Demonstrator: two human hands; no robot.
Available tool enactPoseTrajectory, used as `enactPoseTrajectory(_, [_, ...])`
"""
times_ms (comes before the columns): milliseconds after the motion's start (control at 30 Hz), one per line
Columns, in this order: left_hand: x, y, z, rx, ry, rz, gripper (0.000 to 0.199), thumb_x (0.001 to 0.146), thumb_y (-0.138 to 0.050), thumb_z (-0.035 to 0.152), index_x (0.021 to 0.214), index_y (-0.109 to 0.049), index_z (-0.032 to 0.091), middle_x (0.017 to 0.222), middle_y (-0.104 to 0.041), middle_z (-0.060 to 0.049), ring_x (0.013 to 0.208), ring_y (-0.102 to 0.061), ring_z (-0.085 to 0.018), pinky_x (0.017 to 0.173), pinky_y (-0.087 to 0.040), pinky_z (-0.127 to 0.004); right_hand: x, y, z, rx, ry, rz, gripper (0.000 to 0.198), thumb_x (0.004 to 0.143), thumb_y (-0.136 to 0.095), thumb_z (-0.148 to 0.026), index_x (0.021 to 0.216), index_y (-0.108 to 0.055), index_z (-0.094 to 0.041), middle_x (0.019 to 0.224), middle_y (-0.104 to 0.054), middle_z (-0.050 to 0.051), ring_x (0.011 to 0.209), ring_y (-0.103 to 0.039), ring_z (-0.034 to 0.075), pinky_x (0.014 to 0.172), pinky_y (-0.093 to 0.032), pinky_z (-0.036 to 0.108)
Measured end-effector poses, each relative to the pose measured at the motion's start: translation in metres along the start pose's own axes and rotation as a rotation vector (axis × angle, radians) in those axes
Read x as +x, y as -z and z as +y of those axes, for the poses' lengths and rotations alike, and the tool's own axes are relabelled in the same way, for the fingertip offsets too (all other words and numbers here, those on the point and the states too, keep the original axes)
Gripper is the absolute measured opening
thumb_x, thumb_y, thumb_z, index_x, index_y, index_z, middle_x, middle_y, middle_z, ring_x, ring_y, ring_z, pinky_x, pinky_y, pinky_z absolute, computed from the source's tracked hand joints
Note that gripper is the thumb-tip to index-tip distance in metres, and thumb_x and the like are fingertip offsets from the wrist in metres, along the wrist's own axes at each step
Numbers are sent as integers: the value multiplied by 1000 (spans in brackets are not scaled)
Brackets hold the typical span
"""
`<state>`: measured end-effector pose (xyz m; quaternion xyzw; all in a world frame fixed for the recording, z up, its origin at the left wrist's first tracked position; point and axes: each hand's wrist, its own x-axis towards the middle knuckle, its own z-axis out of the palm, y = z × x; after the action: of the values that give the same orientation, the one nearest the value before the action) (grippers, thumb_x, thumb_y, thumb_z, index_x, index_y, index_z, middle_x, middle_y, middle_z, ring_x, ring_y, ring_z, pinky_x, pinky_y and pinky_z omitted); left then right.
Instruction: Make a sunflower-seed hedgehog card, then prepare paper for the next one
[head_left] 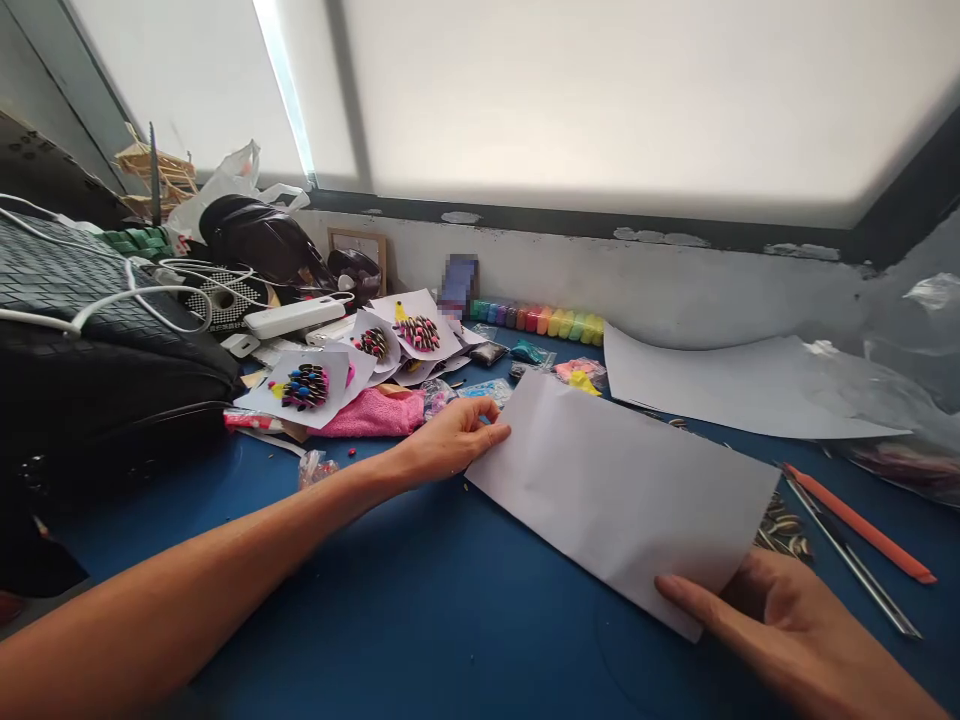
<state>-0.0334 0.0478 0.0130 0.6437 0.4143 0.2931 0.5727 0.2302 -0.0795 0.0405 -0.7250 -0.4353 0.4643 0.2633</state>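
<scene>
Left hand [461, 440] and right hand [787, 625] pinched white paper [600, 480] by opposite ends, sensible for something seemingly light and creasable

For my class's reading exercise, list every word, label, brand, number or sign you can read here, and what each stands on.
None can be read.
Black perforated disc: small white marks, perhaps lettering, too small to read.
Blue pixelated object: unreadable.
Held paper sheet: no writing visible.

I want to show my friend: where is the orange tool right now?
The orange tool lies on the blue table at the right of the head view, with the silver tool between it and the right hand.
</scene>
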Motion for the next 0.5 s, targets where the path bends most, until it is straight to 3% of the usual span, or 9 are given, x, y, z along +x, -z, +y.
enactPoseTrajectory(67, [-1,3,1,-14,16,-67,40,74,-76,45,90,-53,17,67,-64,2,56,-57,-11,49,-36,-20,-1,0,2,-66,-2,62,59,48,-69,-78,69,-73,-23,78,-78,10,75,-73,32,67,-62,39])
enactPoseTrajectory(167, [-3,10,5,-30,40,-270,43,67,-83,31,98,-58,15,83,-72,-3,76,-67,-16,66,-48,-23,-2,4,8,-122,21,110,57,52,-64,-79,65,-70,-24,75,-77,9,72,-73,31,63,-60,38])
enactPoseTrajectory(267, [-5,12,7,-27,-21,-374,32,72,-77,27,97,-62,14,94,-73,-5,91,-68,-19,81,-51,-27,-1,6,12,-154,69,134,53,58,-64,-76,63,-69,-24,76,-77,9,72,-73,31,60,-60,37])
enactPoseTrajectory(400, [-10,2,7,110,-87,-262,26,83,-65,32,102,-61,15,103,-70,-5,96,-65,-20,80,-50,-28,-1,5,15,-215,208,178,50,66,-62,-72,70,-70,-23,74,-77,9,68,-72,29,55,-59,34])
enactPoseTrajectory(500, [-11,-4,8,310,-101,-157,20,86,-59,33,97,-59,16,100,-69,-4,92,-63,-20,73,-48,-26,2,2,20,-326,317,198,46,72,-59,-69,64,-66,-24,65,-73,7,57,-68,25,47,-54,31])
